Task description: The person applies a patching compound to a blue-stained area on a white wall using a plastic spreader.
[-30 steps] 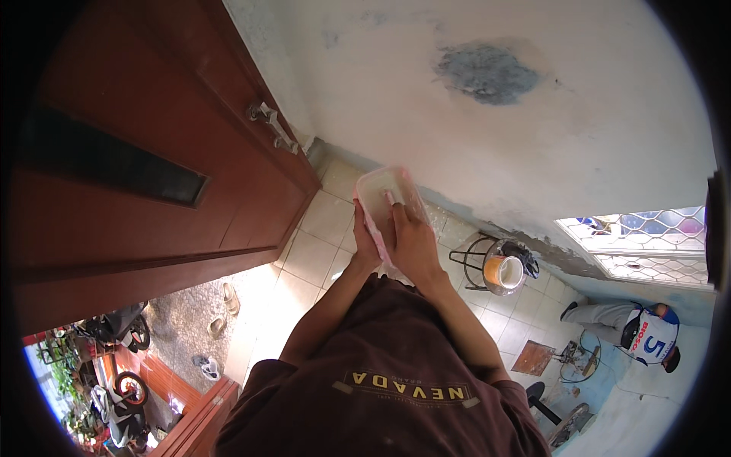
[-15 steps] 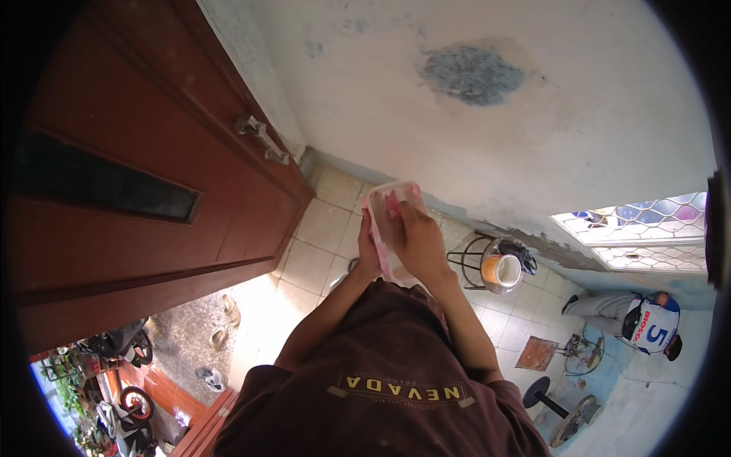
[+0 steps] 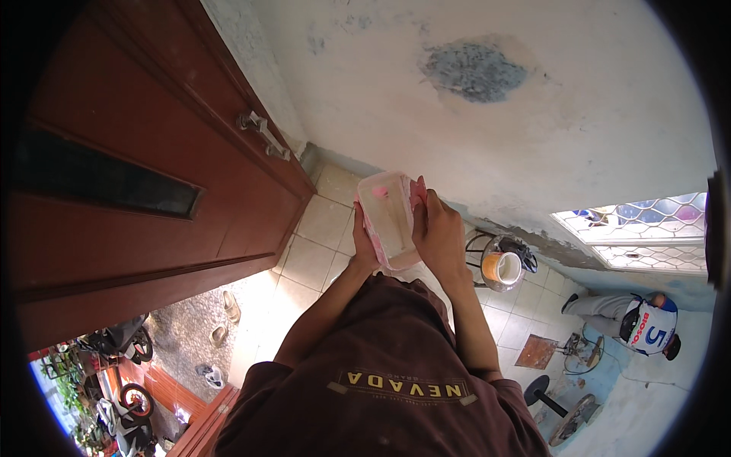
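My left hand [image 3: 364,242] is closed round the left side of a translucent rectangular plastic tub [image 3: 394,221] held in front of my chest. Pink paste smears its rim and walls, and a small pink dab lies inside near the far end. At the tub's right edge, my right hand [image 3: 443,234] is closed on a flat pink scraper [image 3: 417,190]; its upper part shows above my fingers, while the rest is hidden by the hand. Beyond the tub rises a pale wall [image 3: 365,107] with a rough grey-blue patch [image 3: 474,70].
A brown door [image 3: 152,152] with a wrapped handle [image 3: 263,135] stands at left. Right of me, an orange-and-white bucket [image 3: 502,268] sits on a round stool [image 3: 478,247]. Further right, a person [image 3: 647,326] bends near the wall below a grilled window [image 3: 640,228]. Sandals [image 3: 219,336] lie outside the doorway.
My right hand has moved from inside the tub to its right edge, bringing the pink scraper into view. The tub has tilted slightly, and its inside shows more.
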Demonstrator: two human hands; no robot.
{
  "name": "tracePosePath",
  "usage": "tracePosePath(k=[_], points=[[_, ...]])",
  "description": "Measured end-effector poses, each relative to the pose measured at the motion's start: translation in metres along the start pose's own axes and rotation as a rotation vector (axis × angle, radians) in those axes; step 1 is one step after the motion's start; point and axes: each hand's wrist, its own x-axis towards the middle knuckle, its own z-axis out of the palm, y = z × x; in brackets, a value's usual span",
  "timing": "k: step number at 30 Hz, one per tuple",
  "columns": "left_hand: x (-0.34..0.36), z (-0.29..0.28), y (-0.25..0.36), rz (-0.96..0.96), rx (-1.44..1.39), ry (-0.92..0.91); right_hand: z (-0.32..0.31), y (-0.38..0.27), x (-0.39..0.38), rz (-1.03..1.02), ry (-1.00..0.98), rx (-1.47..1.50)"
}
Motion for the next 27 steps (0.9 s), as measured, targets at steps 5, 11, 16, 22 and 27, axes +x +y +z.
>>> tracePosePath(k=[5, 11, 16, 22, 27], points=[[0.002, -0.001, -0.01, 0.003, -0.026, 0.036, 0.052, 0.031, -0.013, -0.155, 0.017, -0.175], [-0.001, 0.004, -0.005, 0.025, -0.083, 0.045, 0.019, 0.014, -0.004, -0.044, -0.086, -0.071], [-0.001, 0.0, -0.013, 0.02, -0.004, 0.068, 0.041, 0.034, -0.004, -0.079, -0.022, -0.163], [-0.009, -0.003, -0.009, -0.029, -0.031, 0.039, 0.043, 0.032, -0.005, -0.138, -0.038, -0.015], [-0.007, -0.005, -0.003, -0.021, -0.018, -0.035, 0.01, 0.014, -0.006, -0.059, -0.021, -0.066]])
